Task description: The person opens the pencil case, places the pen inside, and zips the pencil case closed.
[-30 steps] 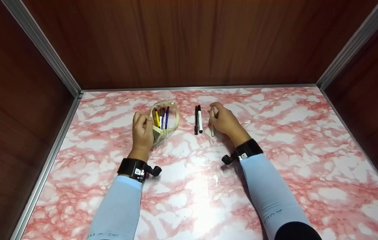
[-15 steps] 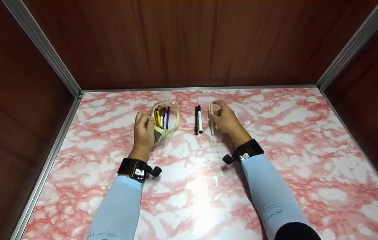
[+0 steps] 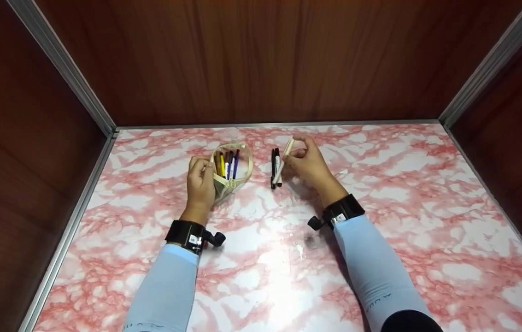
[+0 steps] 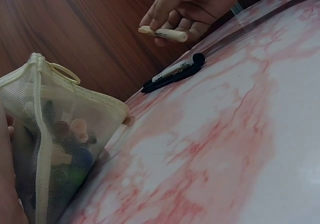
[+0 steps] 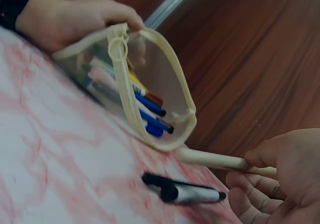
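Note:
A see-through mesh pencil case (image 3: 249, 166) with cream edging gapes open, several pens (image 5: 150, 106) inside it. My left hand (image 3: 201, 179) grips the case by its left side. In my right hand (image 3: 309, 161), a cream-coloured pen (image 4: 171, 34) is pinched between thumb and fingers, raised off the table and tilted. Under its lower end lie a black pen (image 3: 273, 162) and a white marker with black ends (image 5: 197, 194), side by side on the table. The head view shows the cream pen partly covering the marker.
The table (image 3: 251, 249) has a red and white marbled top. Dark wood panels (image 3: 270, 60) stand behind and at both sides, with metal edging (image 3: 288, 124) along the table's back.
My right hand has lifted the cream pen off the table and swung its lower end left, over the marker. The left hand keeps its grip on the pencil case.

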`<action>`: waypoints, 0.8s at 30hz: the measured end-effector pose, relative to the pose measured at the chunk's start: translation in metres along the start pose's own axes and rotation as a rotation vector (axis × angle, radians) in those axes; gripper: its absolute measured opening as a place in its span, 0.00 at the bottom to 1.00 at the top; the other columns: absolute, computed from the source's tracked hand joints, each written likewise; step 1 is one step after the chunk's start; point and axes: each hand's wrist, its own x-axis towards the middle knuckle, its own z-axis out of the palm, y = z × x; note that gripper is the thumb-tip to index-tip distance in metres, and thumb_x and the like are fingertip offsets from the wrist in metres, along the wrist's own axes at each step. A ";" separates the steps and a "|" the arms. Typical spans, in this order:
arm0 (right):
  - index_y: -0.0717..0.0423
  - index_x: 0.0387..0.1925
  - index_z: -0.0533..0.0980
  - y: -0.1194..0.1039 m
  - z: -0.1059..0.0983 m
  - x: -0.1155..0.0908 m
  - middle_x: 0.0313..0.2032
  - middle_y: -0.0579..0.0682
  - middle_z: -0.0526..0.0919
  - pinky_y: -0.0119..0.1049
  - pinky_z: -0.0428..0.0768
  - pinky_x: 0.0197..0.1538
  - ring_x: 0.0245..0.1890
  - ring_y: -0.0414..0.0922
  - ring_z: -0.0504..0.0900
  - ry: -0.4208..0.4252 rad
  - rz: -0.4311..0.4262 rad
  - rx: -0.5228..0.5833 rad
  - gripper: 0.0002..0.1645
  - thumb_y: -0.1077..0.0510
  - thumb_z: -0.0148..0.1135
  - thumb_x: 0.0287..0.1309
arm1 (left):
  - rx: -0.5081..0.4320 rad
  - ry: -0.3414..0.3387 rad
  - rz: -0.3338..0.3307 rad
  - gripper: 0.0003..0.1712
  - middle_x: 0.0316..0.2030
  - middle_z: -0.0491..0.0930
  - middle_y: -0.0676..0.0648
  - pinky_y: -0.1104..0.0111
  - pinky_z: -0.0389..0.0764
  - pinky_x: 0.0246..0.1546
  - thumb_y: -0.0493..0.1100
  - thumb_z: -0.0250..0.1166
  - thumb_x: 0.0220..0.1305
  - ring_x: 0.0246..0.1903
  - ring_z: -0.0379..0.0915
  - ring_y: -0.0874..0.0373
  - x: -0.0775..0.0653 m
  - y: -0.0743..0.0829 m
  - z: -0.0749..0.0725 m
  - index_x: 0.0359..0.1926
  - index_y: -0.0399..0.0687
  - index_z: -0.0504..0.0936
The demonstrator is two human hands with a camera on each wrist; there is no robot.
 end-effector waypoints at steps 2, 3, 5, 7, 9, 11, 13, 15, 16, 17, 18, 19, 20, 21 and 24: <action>0.57 0.80 0.64 -0.003 0.006 -0.001 0.36 0.46 0.85 0.34 0.87 0.40 0.35 0.46 0.87 0.012 0.016 0.034 0.43 0.65 0.73 0.70 | 0.005 0.015 -0.005 0.10 0.45 0.75 0.34 0.75 0.75 0.52 0.30 0.58 0.77 0.48 0.73 0.55 -0.001 0.001 0.003 0.34 0.27 0.76; 0.57 0.79 0.65 -0.005 0.010 -0.001 0.36 0.47 0.85 0.37 0.89 0.41 0.36 0.48 0.88 0.019 0.023 0.052 0.42 0.65 0.74 0.70 | 0.006 0.022 -0.005 0.10 0.45 0.75 0.33 0.76 0.75 0.52 0.29 0.58 0.77 0.48 0.73 0.56 -0.002 0.002 0.004 0.34 0.27 0.76; 0.55 0.78 0.65 -0.009 0.019 0.000 0.37 0.47 0.85 0.41 0.92 0.42 0.36 0.49 0.90 0.034 0.035 0.087 0.42 0.65 0.74 0.69 | 0.007 0.020 -0.012 0.10 0.45 0.75 0.34 0.76 0.75 0.52 0.29 0.58 0.78 0.48 0.72 0.58 -0.002 0.004 0.004 0.35 0.26 0.76; 0.55 0.77 0.66 -0.013 0.030 0.002 0.37 0.48 0.87 0.47 0.95 0.45 0.36 0.49 0.91 0.045 0.034 0.120 0.41 0.66 0.74 0.69 | 0.009 0.027 -0.018 0.10 0.45 0.74 0.33 0.76 0.75 0.52 0.28 0.57 0.77 0.48 0.72 0.58 -0.003 0.005 0.004 0.35 0.24 0.75; 0.56 0.76 0.66 -0.015 0.043 0.004 0.37 0.49 0.88 0.52 0.95 0.49 0.36 0.49 0.93 0.050 0.014 0.142 0.40 0.68 0.73 0.69 | -0.001 0.031 -0.020 0.10 0.45 0.74 0.32 0.77 0.75 0.53 0.27 0.57 0.77 0.48 0.72 0.58 -0.003 0.004 0.004 0.35 0.23 0.75; 0.57 0.74 0.66 -0.018 0.057 0.006 0.36 0.49 0.90 0.58 0.94 0.54 0.37 0.51 0.94 0.050 -0.003 0.155 0.38 0.69 0.72 0.69 | -0.005 0.033 -0.023 0.10 0.46 0.74 0.32 0.77 0.75 0.53 0.27 0.57 0.77 0.49 0.73 0.58 -0.003 0.003 0.003 0.35 0.22 0.75; 0.58 0.72 0.66 -0.021 0.071 0.007 0.35 0.50 0.90 0.62 0.93 0.54 0.37 0.56 0.95 0.046 -0.011 0.151 0.37 0.69 0.73 0.69 | 0.002 0.028 -0.027 0.10 0.46 0.75 0.32 0.76 0.75 0.53 0.28 0.57 0.78 0.49 0.73 0.57 -0.002 0.002 0.002 0.35 0.24 0.75; 0.57 0.70 0.67 -0.023 0.084 0.007 0.34 0.50 0.90 0.62 0.94 0.53 0.38 0.60 0.95 0.032 0.009 0.139 0.36 0.69 0.75 0.68 | 0.003 0.024 -0.028 0.10 0.47 0.76 0.34 0.75 0.75 0.53 0.29 0.58 0.78 0.49 0.73 0.56 -0.002 0.000 0.000 0.35 0.27 0.76; 0.56 0.69 0.67 -0.024 0.090 0.007 0.34 0.50 0.90 0.61 0.94 0.52 0.38 0.60 0.95 0.026 0.025 0.123 0.36 0.68 0.76 0.67 | 0.006 0.023 -0.027 0.10 0.47 0.76 0.35 0.74 0.75 0.53 0.30 0.58 0.78 0.49 0.73 0.56 -0.002 -0.001 -0.001 0.35 0.28 0.77; 0.57 0.69 0.68 -0.025 0.095 0.007 0.34 0.50 0.90 0.59 0.95 0.50 0.37 0.61 0.95 0.015 0.033 0.107 0.36 0.69 0.76 0.66 | 0.005 0.020 -0.029 0.10 0.47 0.77 0.36 0.74 0.75 0.53 0.30 0.59 0.78 0.49 0.74 0.55 -0.001 -0.002 -0.002 0.35 0.29 0.77; 0.57 0.69 0.68 -0.026 0.101 0.006 0.33 0.50 0.90 0.57 0.95 0.49 0.36 0.59 0.95 0.000 0.047 0.092 0.36 0.68 0.77 0.65 | 0.004 0.018 -0.029 0.10 0.47 0.77 0.37 0.74 0.75 0.54 0.31 0.59 0.78 0.49 0.74 0.56 -0.001 -0.003 -0.002 0.34 0.31 0.77; 0.57 0.69 0.69 -0.026 0.105 0.005 0.33 0.50 0.90 0.54 0.96 0.47 0.34 0.57 0.94 -0.017 0.058 0.084 0.37 0.69 0.77 0.65 | 0.000 0.017 -0.029 0.10 0.47 0.77 0.37 0.73 0.76 0.54 0.31 0.59 0.77 0.50 0.74 0.56 -0.001 -0.004 -0.003 0.35 0.31 0.77; 0.58 0.70 0.70 -0.026 0.110 0.005 0.33 0.50 0.90 0.51 0.96 0.45 0.32 0.53 0.94 -0.037 0.064 0.077 0.37 0.69 0.77 0.64 | -0.004 0.015 -0.028 0.10 0.47 0.77 0.38 0.73 0.76 0.54 0.32 0.59 0.77 0.50 0.75 0.56 -0.001 -0.005 -0.003 0.35 0.32 0.78; 0.60 0.71 0.71 -0.026 0.114 0.004 0.33 0.50 0.90 0.48 0.96 0.43 0.30 0.50 0.93 -0.058 0.066 0.072 0.37 0.70 0.77 0.64 | -0.007 0.013 -0.028 0.10 0.47 0.77 0.38 0.73 0.77 0.55 0.32 0.59 0.77 0.50 0.75 0.56 -0.002 -0.005 -0.004 0.35 0.32 0.78; 0.64 0.74 0.76 -0.026 0.123 0.002 0.35 0.55 0.92 0.39 0.94 0.39 0.28 0.43 0.91 -0.129 0.061 0.067 0.36 0.71 0.75 0.66 | -0.017 0.010 -0.025 0.10 0.47 0.76 0.38 0.73 0.77 0.55 0.32 0.59 0.78 0.50 0.76 0.54 -0.002 -0.005 -0.004 0.36 0.31 0.78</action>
